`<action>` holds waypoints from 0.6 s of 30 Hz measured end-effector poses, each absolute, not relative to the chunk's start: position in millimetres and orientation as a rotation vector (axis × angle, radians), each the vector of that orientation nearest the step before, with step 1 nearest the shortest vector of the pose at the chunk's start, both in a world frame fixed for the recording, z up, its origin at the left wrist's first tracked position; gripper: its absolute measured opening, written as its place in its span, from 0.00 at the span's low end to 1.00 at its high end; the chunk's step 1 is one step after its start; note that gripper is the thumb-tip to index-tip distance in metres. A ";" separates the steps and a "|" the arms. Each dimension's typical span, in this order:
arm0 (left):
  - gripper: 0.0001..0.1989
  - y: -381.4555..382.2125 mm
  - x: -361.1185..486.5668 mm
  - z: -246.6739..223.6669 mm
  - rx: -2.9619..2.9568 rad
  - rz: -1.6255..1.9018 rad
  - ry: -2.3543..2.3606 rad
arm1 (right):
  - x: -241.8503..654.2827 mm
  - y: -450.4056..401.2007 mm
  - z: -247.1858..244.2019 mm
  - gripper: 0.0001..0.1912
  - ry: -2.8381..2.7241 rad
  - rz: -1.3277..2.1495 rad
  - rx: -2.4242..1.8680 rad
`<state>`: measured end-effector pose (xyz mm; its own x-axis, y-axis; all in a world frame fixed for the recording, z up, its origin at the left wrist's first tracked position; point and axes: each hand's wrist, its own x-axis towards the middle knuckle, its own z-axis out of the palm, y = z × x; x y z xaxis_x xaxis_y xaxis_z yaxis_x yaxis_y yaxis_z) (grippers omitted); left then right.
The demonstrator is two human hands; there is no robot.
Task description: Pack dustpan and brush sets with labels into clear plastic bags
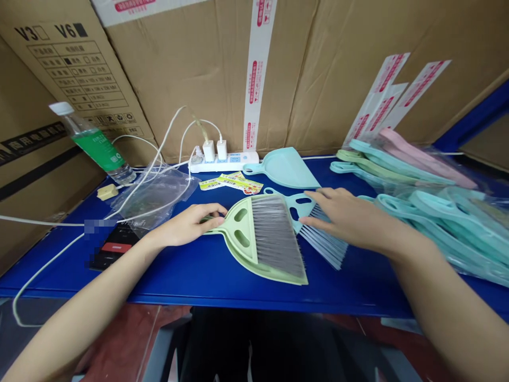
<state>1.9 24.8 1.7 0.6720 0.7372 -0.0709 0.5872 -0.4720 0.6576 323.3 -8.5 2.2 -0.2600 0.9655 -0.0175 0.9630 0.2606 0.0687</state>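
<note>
My left hand (196, 224) is wrapped round the handle end of a light green brush (274, 233), which lies over a matching green dustpan (238, 257) on the blue table. Grey bristles point to the right. On the right, my right hand (338, 216) rests its fingers on a light blue brush (326, 239); the thumb and fingertips are apart at its head. Part of that blue brush is hidden by the green one and by my hand. Behind them a light blue dustpan (289, 166) lies flat, its handle to the left.
A white power strip (226, 161) with chargers and cables stands at the back. Left are a bottle (99, 148), clear plastic bag (153, 193) and dark phone-like item (111, 249). Bagged blue, green and pink tools (433, 212) fill the right. Colourful paper strips (233, 182) lie centrally.
</note>
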 end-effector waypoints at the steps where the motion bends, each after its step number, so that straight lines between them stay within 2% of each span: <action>1: 0.19 24.8 0.5 2.5 2.225 0.287 1.012 | 322.7 -9.0 2.2 0.32 2.445 0.019 1.832; 8: 0.21 24.8 -2.8 4.2 2.230 0.251 1.016 | 322.7 -10.6 3.8 0.42 2.430 -0.168 1.731; 18: 0.23 26.2 -4.6 3.4 2.199 0.219 1.017 | 344.3 -3.9 5.3 0.38 2.433 -0.237 1.680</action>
<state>-4.6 26.2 3.4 0.6783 0.7234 -0.1291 0.6062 -0.4515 0.6547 344.3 -3.9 5.3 -0.3482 0.9081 -0.2327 0.9359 0.3508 -0.0315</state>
